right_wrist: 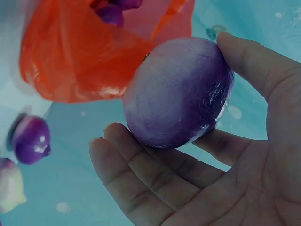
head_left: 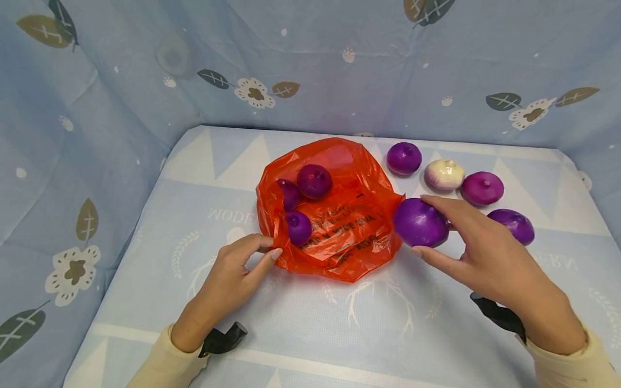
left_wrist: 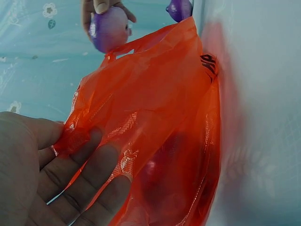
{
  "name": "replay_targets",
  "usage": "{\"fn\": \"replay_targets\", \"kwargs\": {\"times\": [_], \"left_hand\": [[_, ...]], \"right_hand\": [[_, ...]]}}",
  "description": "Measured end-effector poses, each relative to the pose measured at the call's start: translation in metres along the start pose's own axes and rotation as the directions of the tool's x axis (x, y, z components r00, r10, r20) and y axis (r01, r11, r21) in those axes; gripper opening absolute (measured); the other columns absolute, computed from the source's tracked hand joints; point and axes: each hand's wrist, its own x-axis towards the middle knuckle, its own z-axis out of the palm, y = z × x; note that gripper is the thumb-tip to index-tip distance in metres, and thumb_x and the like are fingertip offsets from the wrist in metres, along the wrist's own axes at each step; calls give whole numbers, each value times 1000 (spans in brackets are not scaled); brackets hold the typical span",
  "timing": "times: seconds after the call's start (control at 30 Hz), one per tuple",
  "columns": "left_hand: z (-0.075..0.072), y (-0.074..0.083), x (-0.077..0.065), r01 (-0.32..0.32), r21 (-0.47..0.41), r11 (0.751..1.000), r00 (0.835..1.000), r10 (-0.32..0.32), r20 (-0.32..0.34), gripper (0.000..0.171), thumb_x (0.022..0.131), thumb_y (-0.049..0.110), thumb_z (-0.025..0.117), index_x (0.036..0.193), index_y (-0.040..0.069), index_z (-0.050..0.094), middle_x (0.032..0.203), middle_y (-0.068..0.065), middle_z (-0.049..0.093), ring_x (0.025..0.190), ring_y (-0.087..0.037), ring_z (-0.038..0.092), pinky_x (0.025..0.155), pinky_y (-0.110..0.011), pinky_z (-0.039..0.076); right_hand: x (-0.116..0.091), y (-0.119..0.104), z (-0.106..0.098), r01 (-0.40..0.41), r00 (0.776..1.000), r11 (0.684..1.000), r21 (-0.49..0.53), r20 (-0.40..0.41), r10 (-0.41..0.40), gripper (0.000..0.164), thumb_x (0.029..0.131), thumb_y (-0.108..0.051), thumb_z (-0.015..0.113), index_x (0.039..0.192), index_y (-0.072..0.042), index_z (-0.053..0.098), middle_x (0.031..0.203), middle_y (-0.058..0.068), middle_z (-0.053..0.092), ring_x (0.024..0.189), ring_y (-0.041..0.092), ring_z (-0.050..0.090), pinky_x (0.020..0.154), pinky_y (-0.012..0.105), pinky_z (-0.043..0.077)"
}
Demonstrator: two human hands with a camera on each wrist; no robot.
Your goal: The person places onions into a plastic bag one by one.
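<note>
An orange-red plastic bag (head_left: pixel 349 264) lies with its mouth spread on the table, black print showing inside. Its near left rim is pinched between the thumb and fingers of my left hand (head_left: pixel 240 272). Three purple onions sit inside; one onion (head_left: pixel 314 181) is toward the back, another (head_left: pixel 298 228) near the left rim. My right hand (head_left: pixel 495 256) grips a larger purple onion (head_left: pixel 420 222) at the bag's right edge. In the right wrist view the held onion (right_wrist: pixel 178 94) shows a pale side and overlaps the bag (right_wrist: pixel 80 61).
Right of the bag are a purple onion (head_left: pixel 404 158), a whitish onion (head_left: pixel 443 174), a magenta onion (head_left: pixel 482 188) and another purple onion (head_left: pixel 514 225), partly behind my right hand. The patterned table (head_left: pixel 310 334) meets blue printed curtains (head_left: pixel 330 97) at its back and sides.
</note>
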Motion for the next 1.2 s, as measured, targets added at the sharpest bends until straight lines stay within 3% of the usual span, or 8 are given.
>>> {"fn": "replay_targets", "kwargs": {"times": [0.2,0.5,0.87,1.2], "left_hand": [[0,-1,-1,-17,-2,1000,1000,17,-5,23,88,-2,80,106,8,69,99,1,72,92,-15,69,90,-18,54],[0,-2,-2,-19,-3,1000,1000,19,-5,22,89,-1,80,106,8,69,99,1,72,92,-15,69,89,-19,55],[0,-3,-5,-24,-1,1000,1000,24,-7,21,89,0,79,106,8,70,99,2,73,92,-15,69,89,-19,55],[0,-4,-7,-28,-5,1000,1000,28,-1,19,91,1,78,106,8,69,99,1,72,92,-16,69,90,-19,54]], "right_hand": [[6,-18,5,4,1000,1000,12,15,-4,99,82,-36,91,162,-12,37,150,13,55,117,32,64,89,57,58],[13,-36,20,94,995,993,66,37,-97,88,85,-33,89,157,-12,43,144,9,57,126,30,60,95,56,57],[25,-48,45,130,977,986,100,154,-145,84,92,-49,79,156,-11,42,150,6,52,131,25,57,100,48,55],[44,-49,68,148,964,978,150,201,-176,80,92,-42,82,154,-12,41,146,3,50,129,19,55,103,42,54]]}}
